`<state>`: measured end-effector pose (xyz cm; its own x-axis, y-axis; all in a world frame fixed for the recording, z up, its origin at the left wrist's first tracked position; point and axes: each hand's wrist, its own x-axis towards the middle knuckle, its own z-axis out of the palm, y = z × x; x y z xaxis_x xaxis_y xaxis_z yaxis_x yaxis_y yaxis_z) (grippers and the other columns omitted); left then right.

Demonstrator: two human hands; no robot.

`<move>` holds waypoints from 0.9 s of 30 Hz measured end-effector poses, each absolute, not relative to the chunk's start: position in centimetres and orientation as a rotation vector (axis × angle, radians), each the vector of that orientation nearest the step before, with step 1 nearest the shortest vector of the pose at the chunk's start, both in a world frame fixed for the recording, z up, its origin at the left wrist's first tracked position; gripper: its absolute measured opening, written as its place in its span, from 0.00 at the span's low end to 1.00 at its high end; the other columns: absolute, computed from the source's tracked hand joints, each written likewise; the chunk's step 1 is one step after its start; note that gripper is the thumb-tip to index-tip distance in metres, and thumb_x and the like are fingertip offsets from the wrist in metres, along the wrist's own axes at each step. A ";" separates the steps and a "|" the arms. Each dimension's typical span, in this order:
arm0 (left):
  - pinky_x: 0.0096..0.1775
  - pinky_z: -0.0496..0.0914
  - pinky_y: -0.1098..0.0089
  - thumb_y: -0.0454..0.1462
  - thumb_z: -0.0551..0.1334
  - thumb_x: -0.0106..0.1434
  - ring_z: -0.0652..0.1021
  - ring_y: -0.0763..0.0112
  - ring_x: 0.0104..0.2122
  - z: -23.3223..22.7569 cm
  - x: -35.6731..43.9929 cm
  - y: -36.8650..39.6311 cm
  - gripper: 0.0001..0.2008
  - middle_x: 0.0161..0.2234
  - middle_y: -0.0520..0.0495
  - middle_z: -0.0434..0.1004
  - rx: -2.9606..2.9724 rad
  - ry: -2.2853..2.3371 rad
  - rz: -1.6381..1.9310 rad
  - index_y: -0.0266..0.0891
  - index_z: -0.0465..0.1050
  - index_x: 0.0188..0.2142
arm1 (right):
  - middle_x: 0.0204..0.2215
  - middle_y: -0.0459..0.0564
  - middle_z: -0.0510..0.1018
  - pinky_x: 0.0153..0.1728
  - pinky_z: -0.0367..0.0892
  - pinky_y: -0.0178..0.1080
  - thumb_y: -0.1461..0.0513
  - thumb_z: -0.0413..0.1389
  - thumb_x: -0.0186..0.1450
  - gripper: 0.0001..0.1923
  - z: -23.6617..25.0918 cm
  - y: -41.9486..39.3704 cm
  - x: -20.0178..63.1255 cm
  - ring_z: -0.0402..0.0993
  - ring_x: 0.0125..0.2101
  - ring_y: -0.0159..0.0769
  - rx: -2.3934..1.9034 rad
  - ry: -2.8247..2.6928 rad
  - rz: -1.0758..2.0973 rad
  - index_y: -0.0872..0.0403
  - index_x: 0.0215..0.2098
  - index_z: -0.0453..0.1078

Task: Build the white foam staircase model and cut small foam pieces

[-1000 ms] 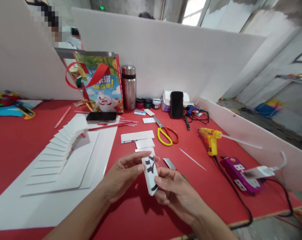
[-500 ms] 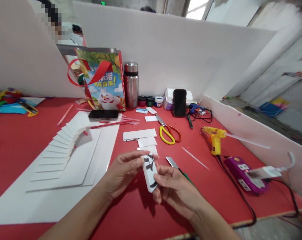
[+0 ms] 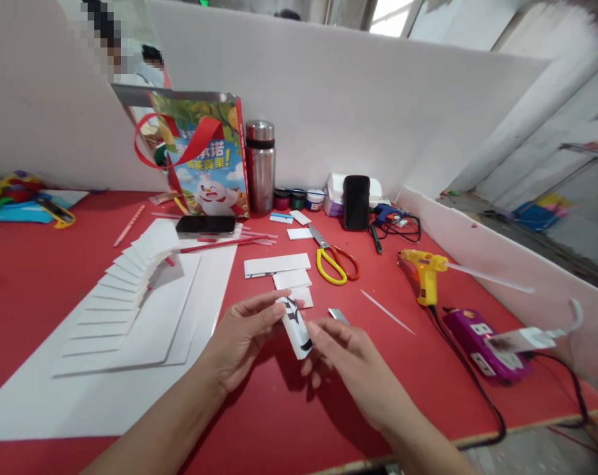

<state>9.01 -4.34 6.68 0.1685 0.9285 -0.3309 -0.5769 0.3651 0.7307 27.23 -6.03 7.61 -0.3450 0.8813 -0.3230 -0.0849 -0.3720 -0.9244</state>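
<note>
White card (image 3: 296, 326) with black marks sits pinched between left hand (image 3: 239, 340) and right hand (image 3: 346, 359), lower centre, above red table (image 3: 32, 277).

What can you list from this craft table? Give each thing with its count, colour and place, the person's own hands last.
small foam piece with black marks: one, white, held between both hands
stepped foam-board model: one, white, table left
cut foam rectangles: several, white, centre
scissors: one, yellow and red handles, centre
hot glue gun: one, yellow, right
power strip: one, purple, right edge
steel flask: one, silver, back
printed gift bag: one, multicoloured, back
paint pots: three, back
phones: two, black
left hand: grips the piece
right hand: fingertips on the piece
</note>
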 end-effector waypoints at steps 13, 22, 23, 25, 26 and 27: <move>0.48 0.74 0.65 0.38 0.77 0.53 0.83 0.63 0.41 6.2 9.2 -4.9 0.17 0.41 0.41 0.86 0.583 0.933 1.128 0.38 0.84 0.43 | 0.20 0.41 0.70 0.21 0.67 0.35 0.52 0.61 0.61 0.16 7.9 -5.9 26.9 0.68 0.18 0.30 -1.461 -1.503 1.488 0.56 0.39 0.74; 0.50 0.72 0.62 0.40 0.75 0.55 0.80 0.62 0.44 5.7 9.5 -5.1 0.20 0.44 0.43 0.84 0.648 0.925 1.091 0.43 0.82 0.48 | 0.17 0.40 0.69 0.22 0.62 0.34 0.54 0.58 0.63 0.11 7.7 -6.2 26.9 0.68 0.18 0.31 -1.513 -1.649 1.267 0.53 0.35 0.72; 0.51 0.71 0.62 0.40 0.75 0.56 0.79 0.62 0.45 5.7 9.5 -5.1 0.20 0.46 0.43 0.83 0.686 0.924 1.086 0.44 0.82 0.50 | 0.17 0.40 0.69 0.22 0.61 0.34 0.54 0.58 0.63 0.10 7.7 -6.2 26.9 0.68 0.18 0.31 -1.526 -1.679 1.191 0.53 0.33 0.72; 0.53 0.69 0.64 0.40 0.74 0.57 0.77 0.64 0.48 5.6 9.5 -5.1 0.21 0.50 0.46 0.80 0.781 0.929 1.099 0.47 0.81 0.51 | 0.18 0.40 0.69 0.22 0.60 0.33 0.55 0.58 0.63 0.09 7.9 -6.2 26.9 0.67 0.19 0.30 -1.551 -1.733 1.035 0.52 0.31 0.71; 0.53 0.68 0.66 0.39 0.74 0.57 0.76 0.65 0.49 5.6 9.5 -5.1 0.20 0.51 0.47 0.78 0.824 0.933 1.111 0.48 0.81 0.51 | 0.18 0.39 0.68 0.23 0.60 0.33 0.55 0.58 0.63 0.09 7.9 -6.2 26.9 0.67 0.19 0.30 -1.562 -1.756 0.961 0.52 0.31 0.71; 0.53 0.68 0.67 0.39 0.74 0.57 0.75 0.66 0.50 5.6 9.6 -5.1 0.20 0.51 0.48 0.76 0.855 0.938 1.122 0.49 0.81 0.51 | 0.18 0.39 0.68 0.23 0.60 0.33 0.55 0.58 0.63 0.09 7.9 -6.2 26.9 0.67 0.19 0.30 -1.566 -1.780 0.895 0.52 0.31 0.71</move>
<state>9.56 -5.09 5.60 0.1630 0.9712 -0.1739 -0.3436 0.2211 0.9127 26.88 -6.22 7.90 -0.1257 0.9921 0.0035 0.5885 0.0775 -0.8048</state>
